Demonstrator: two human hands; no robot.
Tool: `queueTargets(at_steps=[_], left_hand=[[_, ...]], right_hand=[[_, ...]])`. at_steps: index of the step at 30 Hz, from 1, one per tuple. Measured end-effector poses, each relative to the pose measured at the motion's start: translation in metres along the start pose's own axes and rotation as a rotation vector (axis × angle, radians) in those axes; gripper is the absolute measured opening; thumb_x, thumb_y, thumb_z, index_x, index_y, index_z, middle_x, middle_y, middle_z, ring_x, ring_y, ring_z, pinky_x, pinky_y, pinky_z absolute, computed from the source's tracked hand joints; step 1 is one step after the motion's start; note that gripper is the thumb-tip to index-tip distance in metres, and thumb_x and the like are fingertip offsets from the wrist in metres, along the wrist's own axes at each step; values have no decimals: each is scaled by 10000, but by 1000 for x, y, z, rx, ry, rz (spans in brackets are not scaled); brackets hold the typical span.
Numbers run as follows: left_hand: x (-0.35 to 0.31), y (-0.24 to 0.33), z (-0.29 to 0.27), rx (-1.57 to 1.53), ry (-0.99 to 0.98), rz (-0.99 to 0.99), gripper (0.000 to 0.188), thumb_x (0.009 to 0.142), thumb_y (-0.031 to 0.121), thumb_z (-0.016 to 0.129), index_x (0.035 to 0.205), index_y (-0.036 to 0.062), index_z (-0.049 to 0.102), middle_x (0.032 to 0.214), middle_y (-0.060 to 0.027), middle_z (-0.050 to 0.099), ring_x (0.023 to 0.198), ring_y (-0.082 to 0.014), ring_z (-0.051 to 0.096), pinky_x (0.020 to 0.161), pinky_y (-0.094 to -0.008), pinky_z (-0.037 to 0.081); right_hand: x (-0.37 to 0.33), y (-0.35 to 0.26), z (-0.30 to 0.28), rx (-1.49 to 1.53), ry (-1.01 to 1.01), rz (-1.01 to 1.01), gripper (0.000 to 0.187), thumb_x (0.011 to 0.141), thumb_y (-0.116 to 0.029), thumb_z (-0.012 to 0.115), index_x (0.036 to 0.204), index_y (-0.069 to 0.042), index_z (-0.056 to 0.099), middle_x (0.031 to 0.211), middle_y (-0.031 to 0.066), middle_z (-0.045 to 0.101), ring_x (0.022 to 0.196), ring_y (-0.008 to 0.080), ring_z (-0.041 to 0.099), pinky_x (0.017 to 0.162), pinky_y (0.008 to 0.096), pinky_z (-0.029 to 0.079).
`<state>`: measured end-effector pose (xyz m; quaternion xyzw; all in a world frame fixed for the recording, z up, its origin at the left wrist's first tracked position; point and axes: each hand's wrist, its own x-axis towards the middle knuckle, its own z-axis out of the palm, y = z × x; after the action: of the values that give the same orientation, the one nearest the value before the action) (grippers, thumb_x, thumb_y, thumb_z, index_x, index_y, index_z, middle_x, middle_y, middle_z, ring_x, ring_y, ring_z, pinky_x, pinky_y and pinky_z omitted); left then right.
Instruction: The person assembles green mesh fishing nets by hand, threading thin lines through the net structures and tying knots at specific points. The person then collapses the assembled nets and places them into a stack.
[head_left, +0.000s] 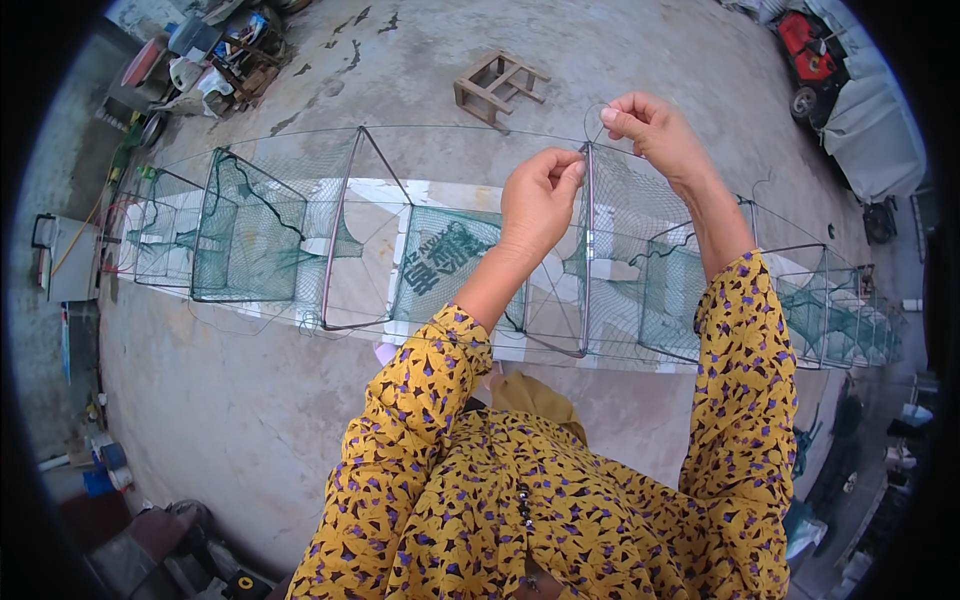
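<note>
Head view: pinched thin cord (586, 122) in right hand (648, 132), above netting (635, 190); apparently gripped upper corner of metal frame (590, 225) with left hand (538, 200), steadying it.

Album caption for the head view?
Right hand pinching thin cord, left hand at the frame of a long green net.
</note>
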<state>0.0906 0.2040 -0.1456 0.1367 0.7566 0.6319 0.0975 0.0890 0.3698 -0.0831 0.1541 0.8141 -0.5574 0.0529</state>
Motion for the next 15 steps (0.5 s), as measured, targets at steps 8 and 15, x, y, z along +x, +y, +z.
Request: queueTargets(at_steps=[8, 15], left_hand=[[-98, 17, -80, 601, -256, 404, 522, 735, 17, 602, 1217, 20, 403, 1211, -184, 406, 1093, -351, 409, 945, -413, 341], [-131, 100, -136, 492, -1193, -12, 279, 790, 81, 591, 1057, 11, 549, 999, -107, 578, 934, -295, 555, 795, -342, 450]], right_hand=[[-18, -54, 23, -214, -54, -247, 107, 862, -159, 546, 839, -57, 523, 747, 5, 574, 650, 68, 545, 553, 216, 466], [-18, -38, 4, -187, -115, -214, 115, 869, -144, 531, 844, -34, 512, 761, 35, 578, 670, 87, 579, 590, 218, 491]])
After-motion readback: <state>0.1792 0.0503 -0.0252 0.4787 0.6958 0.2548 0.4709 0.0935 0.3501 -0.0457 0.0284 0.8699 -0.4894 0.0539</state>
